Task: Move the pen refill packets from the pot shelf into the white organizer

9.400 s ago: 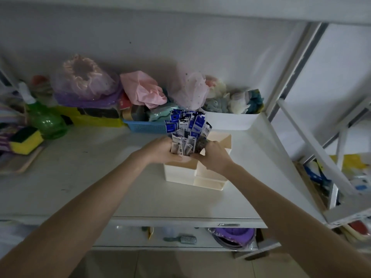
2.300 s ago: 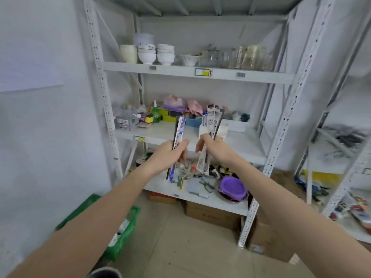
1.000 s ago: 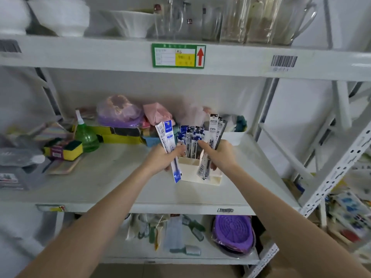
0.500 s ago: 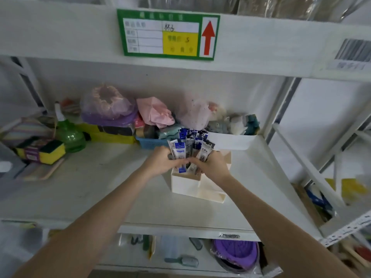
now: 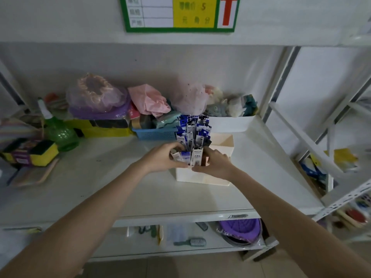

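The white organizer point(image 5: 201, 178) stands on the middle shelf point(image 5: 100, 189), right of centre. Several blue-and-white pen refill packets point(image 5: 193, 129) stand upright in its left compartments, their tops fanned out above the rim. My left hand point(image 5: 162, 157) grips the lower packets from the left. From the right, my right hand point(image 5: 215, 163) presses against the same bunch. Both hands rest on the organizer's front rim. The packets' lower ends are hidden inside the organizer.
Behind the organizer sit a blue basket point(image 5: 155, 133), a white bin point(image 5: 230, 123) of cloths and a yellow bin point(image 5: 104, 130). A green spray bottle point(image 5: 59, 131) and sponges point(image 5: 33, 153) lie at the left. A purple pot point(image 5: 240, 230) and a brush point(image 5: 190, 242) are on the shelf below.
The packets that my hands carried up from the lower shelf now stand deeper in the organizer. My hands have dropped to its rim, and the view has moved closer.
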